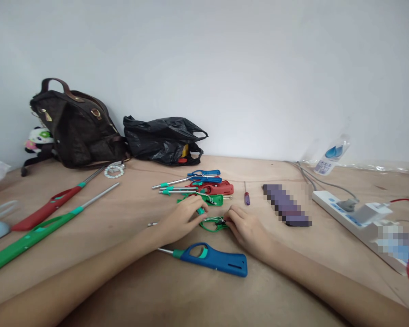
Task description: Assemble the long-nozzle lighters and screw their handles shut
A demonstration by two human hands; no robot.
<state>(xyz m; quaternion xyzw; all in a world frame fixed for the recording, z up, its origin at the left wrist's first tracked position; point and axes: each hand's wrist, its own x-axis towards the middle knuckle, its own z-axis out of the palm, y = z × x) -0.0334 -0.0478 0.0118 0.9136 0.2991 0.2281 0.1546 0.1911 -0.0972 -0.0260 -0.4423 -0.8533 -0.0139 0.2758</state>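
Note:
My left hand [181,219] and my right hand [246,228] meet over a green long-nosed lighter part [212,224] on the wooden table [129,290]. Both hands have their fingers curled and pinched on it; the left grips a teal piece at its end. A blue lighter [214,259] lies just in front of my hands. Behind them sits a pile of blue, red and green lighters [201,187].
A small screwdriver [246,196] lies right of the pile. A long red lighter [51,206] and a long green one [30,238] lie at left. A brown bag [77,127] and black plastic bag [163,138] stand by the wall. A white power strip [354,218] is at right.

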